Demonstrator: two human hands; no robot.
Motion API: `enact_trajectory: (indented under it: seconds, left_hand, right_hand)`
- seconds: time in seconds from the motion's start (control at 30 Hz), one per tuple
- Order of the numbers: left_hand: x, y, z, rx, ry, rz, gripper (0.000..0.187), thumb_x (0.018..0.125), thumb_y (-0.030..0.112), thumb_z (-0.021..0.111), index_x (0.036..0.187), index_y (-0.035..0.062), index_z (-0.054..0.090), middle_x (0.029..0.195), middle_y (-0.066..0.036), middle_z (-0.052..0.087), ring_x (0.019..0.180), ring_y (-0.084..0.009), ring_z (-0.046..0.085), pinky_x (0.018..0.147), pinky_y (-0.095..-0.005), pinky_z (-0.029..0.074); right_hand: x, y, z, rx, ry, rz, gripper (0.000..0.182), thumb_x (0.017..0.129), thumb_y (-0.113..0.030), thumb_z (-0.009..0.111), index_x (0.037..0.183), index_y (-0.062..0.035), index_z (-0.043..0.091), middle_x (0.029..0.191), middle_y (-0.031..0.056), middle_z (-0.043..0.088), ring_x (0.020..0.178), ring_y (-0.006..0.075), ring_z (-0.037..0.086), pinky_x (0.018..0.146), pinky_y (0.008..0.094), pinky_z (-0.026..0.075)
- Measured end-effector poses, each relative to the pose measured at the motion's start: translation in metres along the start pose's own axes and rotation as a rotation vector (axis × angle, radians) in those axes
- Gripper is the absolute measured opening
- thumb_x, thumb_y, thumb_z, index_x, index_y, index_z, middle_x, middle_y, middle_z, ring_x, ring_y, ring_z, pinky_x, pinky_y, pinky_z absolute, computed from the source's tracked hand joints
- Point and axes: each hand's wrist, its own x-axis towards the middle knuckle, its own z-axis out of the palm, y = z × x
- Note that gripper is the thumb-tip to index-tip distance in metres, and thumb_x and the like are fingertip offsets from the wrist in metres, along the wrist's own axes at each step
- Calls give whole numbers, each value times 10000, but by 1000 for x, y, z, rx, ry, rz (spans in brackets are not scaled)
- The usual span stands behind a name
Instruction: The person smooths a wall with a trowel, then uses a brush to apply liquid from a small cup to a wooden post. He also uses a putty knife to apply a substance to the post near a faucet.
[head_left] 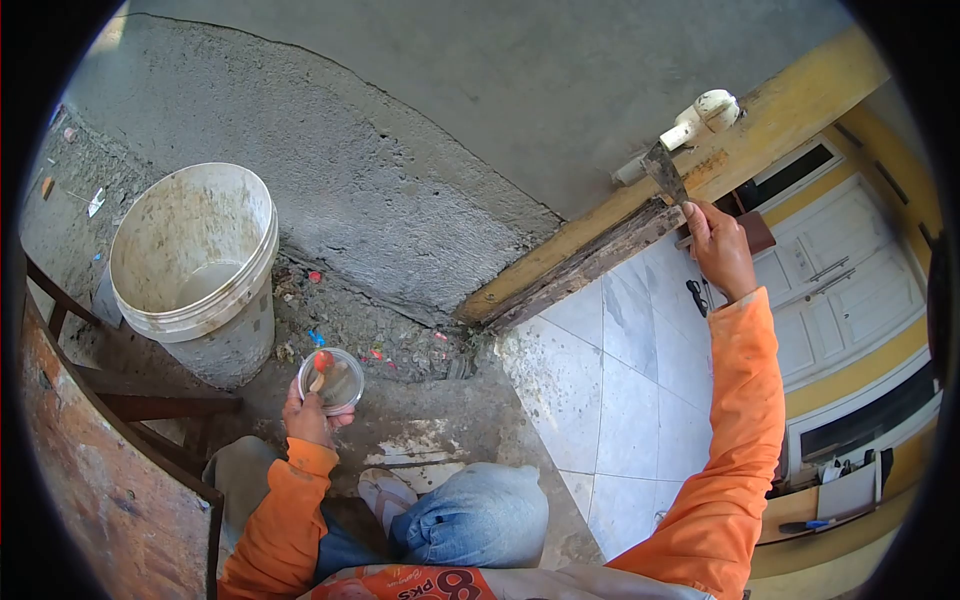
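My left hand [312, 412] is closed around a small clear plastic cup [345, 392], thumb at its rim. A reddish thing [323, 362] shows inside the cup; I cannot tell what it is. Out to the right, my right hand [724, 250] grips a putty knife [664, 172] by its lower end. The knife's wide blade points up and left, right at the end of a white plastic pipe fitting [690, 122]. Behind it runs a yellowish wooden door-frame beam [790, 95], with a rough, worn edge beside the knife.
A dirty white bucket [190, 325] stands at the left by the rough cement wall [290, 130]. Wooden furniture [110, 450] is close on my left. White floor tiles [600, 370] lie beyond the threshold, with white double doors [840, 280] at the right.
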Motion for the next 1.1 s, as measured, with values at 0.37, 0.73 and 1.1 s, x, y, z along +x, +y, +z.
enact_trajectory:
  seconds: [0.37,0.73,1.1]
  left_hand:
    - [4,-3,-3,20,-1,0,414,851,33,312,1250,63,417,935,-168,617,565,-223,629,421,-265,529]
    - [4,-3,-2,14,11,6,415,855,36,305,1254,58,416,950,-163,616,574,-223,629,415,-263,529]
    - [3,-2,0,-59,-35,1,414,849,1,309,1248,45,410,976,-179,610,598,-237,646,422,-282,549]
  right_hand:
    - [4,-2,-5,202,-136,260,381,930,-345,469,848,8,586,672,223,573,637,415,556,576,405,442]
    - [4,-20,1,-58,-31,107,335,923,-310,462,920,-14,619,778,251,591,750,445,571,653,463,453]
    - [-14,-18,-2,633,-300,468,414,955,-436,375,961,-80,587,541,-8,453,368,53,332,332,214,262]
